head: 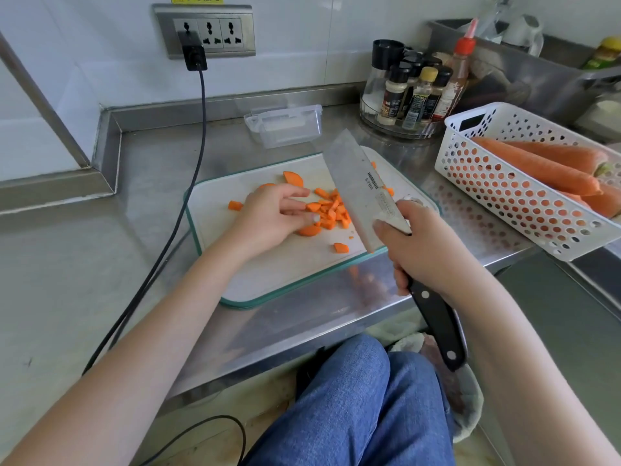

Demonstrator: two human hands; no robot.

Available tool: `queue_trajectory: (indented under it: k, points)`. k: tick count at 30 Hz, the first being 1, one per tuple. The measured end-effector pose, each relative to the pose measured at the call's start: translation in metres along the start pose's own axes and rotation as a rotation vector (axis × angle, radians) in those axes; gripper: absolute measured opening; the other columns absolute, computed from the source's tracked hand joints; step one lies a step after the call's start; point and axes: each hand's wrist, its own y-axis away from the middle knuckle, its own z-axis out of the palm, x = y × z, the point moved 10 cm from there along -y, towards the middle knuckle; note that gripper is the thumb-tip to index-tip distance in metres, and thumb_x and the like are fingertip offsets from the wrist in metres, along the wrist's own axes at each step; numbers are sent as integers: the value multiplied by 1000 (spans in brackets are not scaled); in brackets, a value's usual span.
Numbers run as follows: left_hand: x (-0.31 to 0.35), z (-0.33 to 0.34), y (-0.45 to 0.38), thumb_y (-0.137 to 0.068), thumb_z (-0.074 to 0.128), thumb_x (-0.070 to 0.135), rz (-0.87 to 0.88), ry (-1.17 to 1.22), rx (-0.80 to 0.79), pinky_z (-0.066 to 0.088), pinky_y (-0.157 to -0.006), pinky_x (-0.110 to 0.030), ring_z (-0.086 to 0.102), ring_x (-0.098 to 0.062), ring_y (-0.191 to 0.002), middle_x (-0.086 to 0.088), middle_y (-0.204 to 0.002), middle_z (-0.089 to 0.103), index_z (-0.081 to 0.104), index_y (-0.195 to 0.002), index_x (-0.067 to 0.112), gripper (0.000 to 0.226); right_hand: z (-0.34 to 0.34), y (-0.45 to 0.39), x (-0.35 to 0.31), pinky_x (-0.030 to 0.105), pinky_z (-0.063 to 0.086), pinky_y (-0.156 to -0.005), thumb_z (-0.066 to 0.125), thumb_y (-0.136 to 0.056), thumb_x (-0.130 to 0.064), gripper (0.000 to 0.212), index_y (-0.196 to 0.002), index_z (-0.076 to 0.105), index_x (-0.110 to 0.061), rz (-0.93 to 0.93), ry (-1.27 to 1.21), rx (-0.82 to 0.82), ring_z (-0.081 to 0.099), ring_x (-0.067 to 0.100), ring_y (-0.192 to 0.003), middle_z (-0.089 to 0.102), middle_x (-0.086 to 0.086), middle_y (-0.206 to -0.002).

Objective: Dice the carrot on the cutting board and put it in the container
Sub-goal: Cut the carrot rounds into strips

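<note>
A white cutting board (268, 264) with a teal rim lies on the steel counter. On it sits a pile of diced carrot pieces (331, 210), with a few larger slices (293, 178) around it. My left hand (275, 213) rests on the board with its fingers extended, touching the left side of the pile. My right hand (423, 247) grips the black handle of a cleaver (361, 186), whose broad blade stands tilted against the right side of the pile. A clear plastic container (285, 126) stands behind the board.
A white perforated basket (504, 196) with whole carrots sits at the right. A rack of spice bottles (410, 92) stands at the back right. A black power cable (188, 196) runs from the wall socket down past the board's left side. The counter's front edge is close to my knees.
</note>
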Motion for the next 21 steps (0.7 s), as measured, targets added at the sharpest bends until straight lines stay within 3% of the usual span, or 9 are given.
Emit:
queue_trajectory:
  k: [3,8,13,18,21]
  points:
    - [1,-6,-13,-75,77,12,16,-70,49,52,-85,-22,66,-12,-83,-7,-95,71,68,-108,11,34,-10,-1,4,37,46,-41,46,-95,-18,14,-91,48,-5,3,-9,28,50,25,-32,48,13,-50]
    - [11,4,-28,-74,78,14,71,-266,27,50,-74,-23,58,-7,-68,1,-78,66,72,-92,11,19,-5,-2,3,28,41,-35,45,-96,-18,15,-90,46,-5,7,-18,10,47,23,-30,46,13,-54]
    - [15,4,-24,-75,73,14,103,-355,-15,37,-57,-3,52,0,-61,10,-69,58,70,-83,17,9,11,-2,-3,25,38,-33,44,-97,-19,17,-81,43,-13,-11,13,-29,47,23,-30,46,4,-55]
    - [9,-5,-7,-79,70,15,122,-351,-64,40,-65,-13,55,-7,-70,8,-77,63,72,-89,20,11,13,-1,-4,26,40,-34,44,-98,-20,19,-78,43,-19,-15,21,-36,48,22,-31,48,0,-53]
    - [12,2,4,-76,76,26,143,-355,-153,37,-65,-5,52,-1,-73,12,-81,58,70,-102,22,27,9,0,-2,26,39,-34,45,-98,-19,17,-81,44,-15,-8,26,-25,47,21,-29,47,2,-52]
